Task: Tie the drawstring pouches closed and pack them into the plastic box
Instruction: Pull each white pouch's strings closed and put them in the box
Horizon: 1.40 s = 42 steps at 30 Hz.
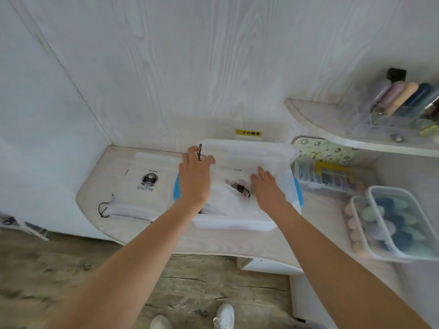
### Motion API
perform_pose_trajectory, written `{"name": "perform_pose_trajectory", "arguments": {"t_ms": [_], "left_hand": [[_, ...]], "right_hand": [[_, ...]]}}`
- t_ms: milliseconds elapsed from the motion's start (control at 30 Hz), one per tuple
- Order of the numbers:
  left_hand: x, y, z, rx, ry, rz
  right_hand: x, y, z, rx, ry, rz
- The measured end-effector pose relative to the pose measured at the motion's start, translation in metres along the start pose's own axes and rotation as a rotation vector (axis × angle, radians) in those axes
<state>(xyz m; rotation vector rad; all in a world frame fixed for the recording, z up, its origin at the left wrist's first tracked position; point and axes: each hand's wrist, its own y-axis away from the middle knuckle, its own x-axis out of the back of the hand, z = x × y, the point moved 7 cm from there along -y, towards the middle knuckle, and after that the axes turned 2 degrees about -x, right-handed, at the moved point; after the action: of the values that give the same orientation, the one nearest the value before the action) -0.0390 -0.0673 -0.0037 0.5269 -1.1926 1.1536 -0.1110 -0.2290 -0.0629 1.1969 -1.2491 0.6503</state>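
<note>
Pouches (228, 200) lie inside the plastic box (237, 224) at desk (213, 243) centre. Left hand (194, 176), at 10 o'clock of them, pinches a dark drawstring (200, 151) upward, likely to cinch it; right hand (268, 186), fingers loosely spread, steadies the fabric.

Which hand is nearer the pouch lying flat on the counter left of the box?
Left. The left hand pinches a dark cord over the box's left edge, beside the flat pouch. The right hand is inside the box, farther away.
</note>
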Motion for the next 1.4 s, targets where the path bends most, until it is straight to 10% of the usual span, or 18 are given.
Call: {"name": "perform_pose_trajectory", "arguments": {"t_ms": [133, 600, 1067, 1233, 1400], "left_hand": [[-0.014, -0.001, 0.020, -0.243, -0.319, -0.099], [-0.094, 0.010, -0.006, -0.070, -0.275, -0.869], [0.037, -0.019, -0.062, -0.143, 0.079, -0.025], [0.043, -0.008, -0.175, 0.011, 0.079, -0.109], [0.003, 0.008, -0.259, 0.020, 0.027, -0.533]], "right_hand": [[0.003, -0.001, 0.007, -0.063, -0.019, 0.082], [-0.030, -0.013, 0.020, -0.200, -0.175, -0.224], [0.056, 0.019, -0.133, 0.134, -0.369, 0.458], [0.030, 0.016, -0.241, 0.311, -0.424, 0.413], [-0.042, -0.009, -0.292, 0.173, -0.374, 0.095]]}}
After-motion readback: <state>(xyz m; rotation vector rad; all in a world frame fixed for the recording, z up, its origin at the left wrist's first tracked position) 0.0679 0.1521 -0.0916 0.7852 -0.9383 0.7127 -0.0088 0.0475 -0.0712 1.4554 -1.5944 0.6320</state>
